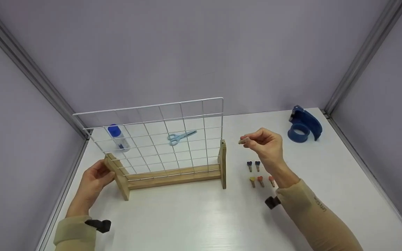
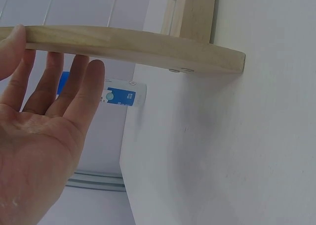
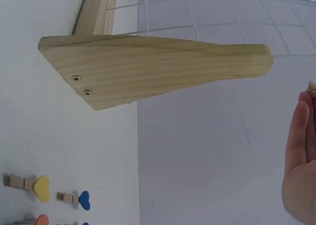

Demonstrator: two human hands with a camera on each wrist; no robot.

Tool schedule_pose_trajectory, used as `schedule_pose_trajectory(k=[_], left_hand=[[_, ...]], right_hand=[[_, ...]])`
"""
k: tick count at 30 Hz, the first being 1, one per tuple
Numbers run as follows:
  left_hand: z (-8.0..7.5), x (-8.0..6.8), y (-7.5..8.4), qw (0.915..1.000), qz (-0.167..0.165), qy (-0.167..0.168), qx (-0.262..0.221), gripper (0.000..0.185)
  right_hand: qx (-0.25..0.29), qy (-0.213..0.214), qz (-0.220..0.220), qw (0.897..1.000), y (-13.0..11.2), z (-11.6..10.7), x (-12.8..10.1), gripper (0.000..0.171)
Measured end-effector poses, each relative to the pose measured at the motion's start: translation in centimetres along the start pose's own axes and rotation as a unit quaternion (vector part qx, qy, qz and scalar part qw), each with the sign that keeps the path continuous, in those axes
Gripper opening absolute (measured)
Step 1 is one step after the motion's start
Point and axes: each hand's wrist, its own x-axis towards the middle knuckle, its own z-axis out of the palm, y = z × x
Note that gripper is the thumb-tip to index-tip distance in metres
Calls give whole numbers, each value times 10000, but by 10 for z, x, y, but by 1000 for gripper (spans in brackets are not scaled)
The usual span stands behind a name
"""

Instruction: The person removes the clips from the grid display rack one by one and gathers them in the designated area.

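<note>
While the right hand hovers raised above the surface, its fingertips pinch a small wooden clip just to the right of the wire grid's upright edge. Below that hand, five more clips with coloured heart heads lie in two short rows on the white surface, near the stand's right foot. The left hand has its fingers relaxed and straight against the left foot of the wooden stand, at the surface's left side, close to the booth wall. Smooth pale wood with visible grain forms the feet and the crossbar; thin white wire forms the square mesh. Behind the grid lie light blue scissors and a blue-capped tube. A blue tape dispenser sits near the far right corner. Open white surface spreads in front of the stand.
</note>
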Motion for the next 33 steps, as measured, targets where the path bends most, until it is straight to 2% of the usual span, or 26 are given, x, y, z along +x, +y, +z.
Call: schedule_pose_trajectory(k=[2,5,9,13,17,23,28,33], left_hand=[[0,0,0,10000,11,-11,13,57],[0,-1,1,10000,15,18,-9,56],[0,-1,2,10000,11,27,-41,56],[-1,-1,1,10000,41,-38,-16,55],[0,-1,1,9999,73,-61,-94,54],[0,-1,0,9999,75,-77,-32,56],[-1,-1,1,9999,45,-114,79,59],[0,-2,2,9999,36,-91,33,57]], right_hand=[[44,-68,-17,10000,-1,-2,0,4],[55,-137,-6,9999,-2,-6,0,14],[-196,-181,126,9996,-5,-15,-1,11],[-558,-144,419,9975,-9,-26,-3,22],[-927,6,870,9919,-12,-41,-7,25],[-1573,185,1646,9736,-13,-71,-16,31],[-1995,165,2367,9507,-9,-97,-28,38],[-2423,210,2758,9299,-3,-120,-41,40]])
